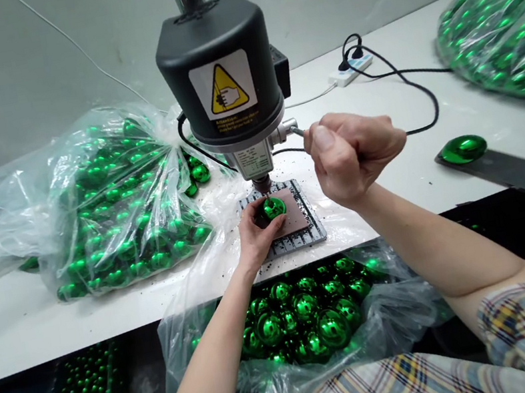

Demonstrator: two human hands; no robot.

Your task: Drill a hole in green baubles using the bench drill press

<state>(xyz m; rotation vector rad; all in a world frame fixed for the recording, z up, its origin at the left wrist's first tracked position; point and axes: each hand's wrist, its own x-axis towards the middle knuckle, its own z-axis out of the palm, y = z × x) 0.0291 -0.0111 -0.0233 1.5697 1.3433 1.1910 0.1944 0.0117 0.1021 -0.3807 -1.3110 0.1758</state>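
My left hand [256, 235] grips a shiny green ball [275, 208] between thumb and fingers. The ball rests on a brownish square pad [297, 214] over the slotted metal base [316, 227] of a small drill press [221, 75]. Directly above the ball is the drill's chuck [262, 184], its bit at or close to the ball's top; I cannot tell whether it has gone in. My right hand [353, 150] is closed around the press's feed lever [298, 130], and most of the lever is hidden in the fist.
Clear plastic bags of green balls lie at the left [118, 215] and far right [509, 38]. Another open bag [309, 317] sits below the table edge. A power strip [351, 70] with black cables stands behind; a phone [512, 169] with a green object lies right. Dark shavings dot the white table [25, 319].
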